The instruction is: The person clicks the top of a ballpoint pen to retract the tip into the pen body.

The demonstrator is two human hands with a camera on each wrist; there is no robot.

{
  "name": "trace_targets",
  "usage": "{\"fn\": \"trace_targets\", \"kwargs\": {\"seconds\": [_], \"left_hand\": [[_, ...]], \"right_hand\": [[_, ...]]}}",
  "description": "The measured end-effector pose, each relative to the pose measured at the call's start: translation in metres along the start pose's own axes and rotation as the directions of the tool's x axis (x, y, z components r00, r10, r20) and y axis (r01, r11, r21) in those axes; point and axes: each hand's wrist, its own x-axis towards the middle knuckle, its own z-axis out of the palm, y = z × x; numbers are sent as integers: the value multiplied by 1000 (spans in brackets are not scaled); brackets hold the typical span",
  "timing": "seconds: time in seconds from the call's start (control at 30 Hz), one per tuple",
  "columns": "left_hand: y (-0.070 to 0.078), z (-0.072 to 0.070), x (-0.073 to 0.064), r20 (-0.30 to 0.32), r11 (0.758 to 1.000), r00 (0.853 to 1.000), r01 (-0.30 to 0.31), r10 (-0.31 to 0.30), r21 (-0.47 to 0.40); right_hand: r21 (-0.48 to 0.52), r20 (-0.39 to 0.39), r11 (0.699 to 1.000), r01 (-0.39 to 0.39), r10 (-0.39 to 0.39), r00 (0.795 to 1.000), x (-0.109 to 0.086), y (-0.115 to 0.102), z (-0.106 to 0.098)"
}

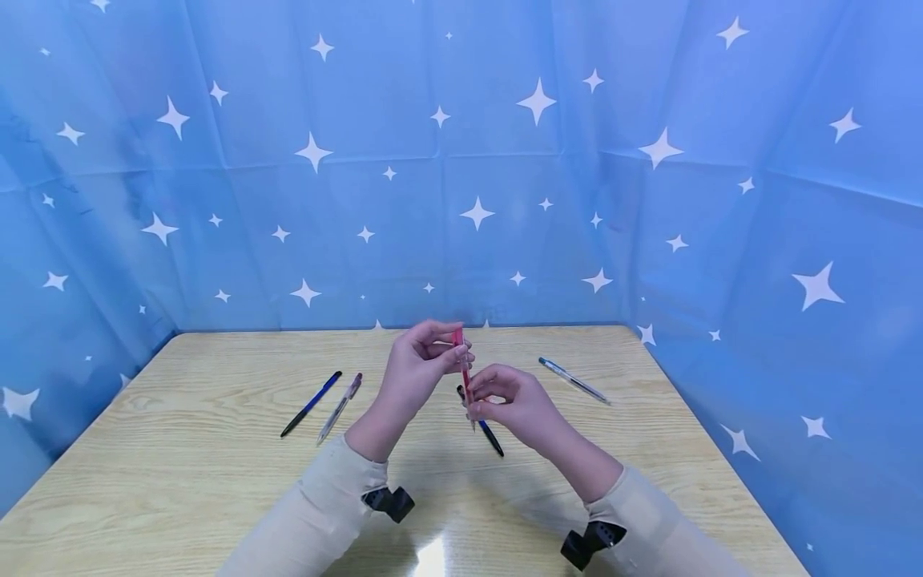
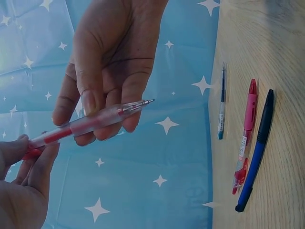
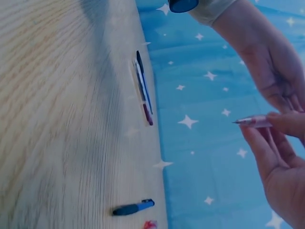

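Observation:
Between my two hands is a red pen (image 2: 90, 126) with a clear barrel, its metal tip pointing down in the head view. The thumb and fingers of my left hand (image 1: 421, 361) pinch its red upper end. Lower down, near the tip, my right hand (image 1: 515, 401) holds the barrel between thumb and fingertips. Behind the hands, a black-and-blue pen (image 1: 491, 437) lies on the table, partly covered. Beside it in the left wrist view is a pink pen (image 2: 249, 114), hidden behind my hands in the head view.
On the left of the wooden table (image 1: 216, 481) lie another black-and-blue pen (image 1: 310, 405) and a clear pen with a purple end (image 1: 340, 409). A clear pen with a blue end (image 1: 574, 381) lies to the right. A blue star-patterned curtain (image 1: 404, 200) surrounds the table's back and sides.

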Motion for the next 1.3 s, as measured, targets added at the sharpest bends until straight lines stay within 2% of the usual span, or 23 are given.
{"fn": "trace_targets", "kwargs": {"seconds": [0.17,0.37,0.5,0.63,0.73,0.83,0.93,1.1,1.3], "left_hand": [[-3,3,1,25,1000,1000,7,-7,-5],[-6,9,5,83,1000,997,6,-8,20],[-9,8,8,106,991,994,4,-18,131],[-16,4,12,86,967,996,-16,-7,255],[-24,1,14,102,942,994,0,-36,335],[-35,-1,14,173,905,979,22,-105,425],[-46,-2,13,246,868,952,36,-180,495],[-56,-3,13,313,839,915,48,-254,542],[-67,-5,13,372,807,880,21,-295,590]], "right_hand": [[-7,5,999,-38,38,999,-3,0,-8],[-68,7,998,-18,19,1000,-7,-1,-21],[-156,17,988,-20,23,1000,-9,1,-33],[-233,21,971,-54,61,998,-10,8,-49],[-239,7,966,-98,102,995,-9,17,-62],[-233,12,963,-133,140,990,-7,26,-73],[-246,27,955,-165,177,984,-5,36,-81],[-294,37,937,-188,208,978,1,49,-90],[-327,22,908,-261,284,959,8,65,-97]]}}
